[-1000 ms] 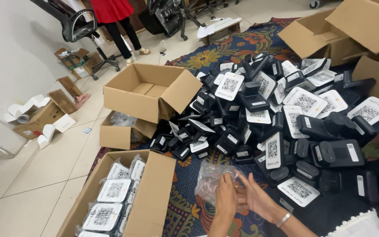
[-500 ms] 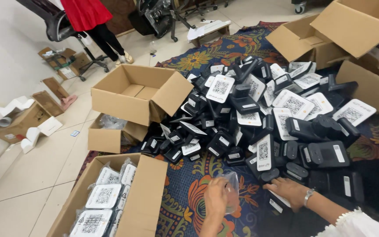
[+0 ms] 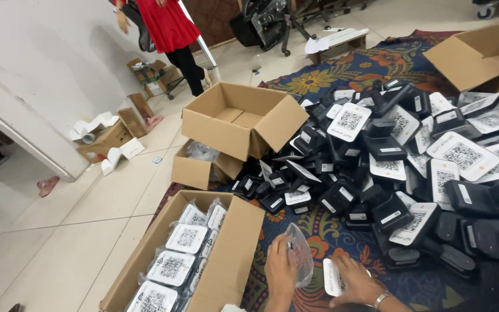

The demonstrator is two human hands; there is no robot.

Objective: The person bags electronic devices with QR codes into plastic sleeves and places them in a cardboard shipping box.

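My left hand [image 3: 280,270] holds a clear plastic bag [image 3: 299,252] upright by its edge, low in the view. Just to its right, my right hand [image 3: 356,279] grips a flat white device with a code square [image 3: 332,277], its end close to the bag's side. A big heap of black and white devices [image 3: 399,156] covers the patterned rug [image 3: 330,231] beyond my hands. To the left of my left hand stands an open cardboard box [image 3: 232,254] with several bagged devices [image 3: 187,238] stacked inside.
An empty open carton [image 3: 242,121] lies tilted above a smaller box [image 3: 194,169]. More cartons [image 3: 480,58] stand at the far right. A person in red [image 3: 171,34] stands at the back on the tiled floor [image 3: 59,231]. Small boxes and paper rolls [image 3: 108,138] lie by the wall.
My right hand reached to the heap, picked up a white device and brought it back beside the bag. My left hand kept the bag and raised it upright.
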